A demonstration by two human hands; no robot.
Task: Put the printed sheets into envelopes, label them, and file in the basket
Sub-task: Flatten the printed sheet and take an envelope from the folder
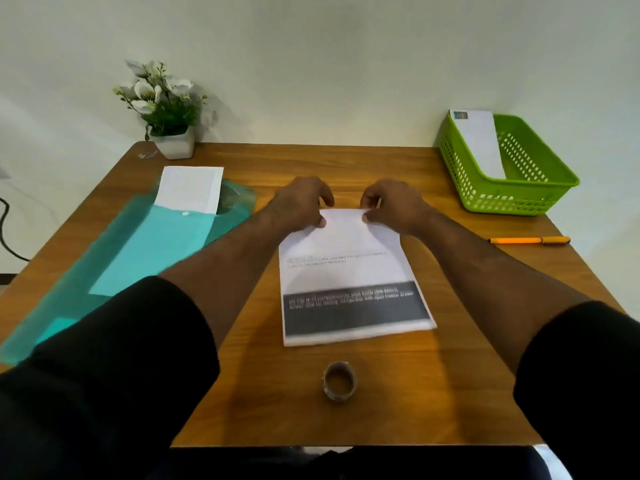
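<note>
Wooden table [433,393]: tape roll [339,380] near printed sheets [349,271], pen [530,240] beside basket [519,195].

worktop [381,393]: wood-grain, smooth, soft sheen
printed sheets [349,268]: matt white paper, dark printed band
folder [114,258]: translucent teal plastic, glossy
basket [519,195]: green perforated plastic, smooth
pen [530,240]: orange plastic
tape roll [340,381]: brown cardboard core
sleeves [114,368]: black matt cloth

A green perforated basket [519,199], teal folder [114,261], orange pen [526,240] and black-banded white sheet [353,278] are noted.
</note>
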